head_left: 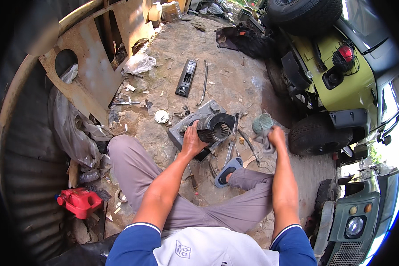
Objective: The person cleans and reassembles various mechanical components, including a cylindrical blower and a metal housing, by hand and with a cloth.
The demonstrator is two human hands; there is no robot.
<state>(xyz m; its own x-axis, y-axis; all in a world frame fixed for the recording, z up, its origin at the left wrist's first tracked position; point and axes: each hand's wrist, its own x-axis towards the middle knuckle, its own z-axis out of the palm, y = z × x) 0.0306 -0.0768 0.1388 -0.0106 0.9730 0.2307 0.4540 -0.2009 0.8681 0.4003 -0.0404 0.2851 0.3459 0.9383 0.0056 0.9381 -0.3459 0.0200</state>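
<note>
In front of me a black blower housing (226,119) with a finned fan wheel in its round opening rests tilted over a grey plastic casing (176,134). My left hand (193,141) grips the housing's left side, fingers over its curved wall. Off to the right, my right hand (277,135) is closed around a crumpled grey rag (265,143). Just beyond the rag sits a round greenish mesh-like container (262,122); its contents are hard to make out. Some of the casing is hidden beneath the housing and my left hand.
Wrenches (229,153) and a screwdriver (194,181) lie near my sandalled foot. Farther out are a round gauge (161,116), a long black panel (186,78) and a thin hose (204,84). A red jerrycan (80,202) stands left; a yellow-green vehicle (354,95) borders the right.
</note>
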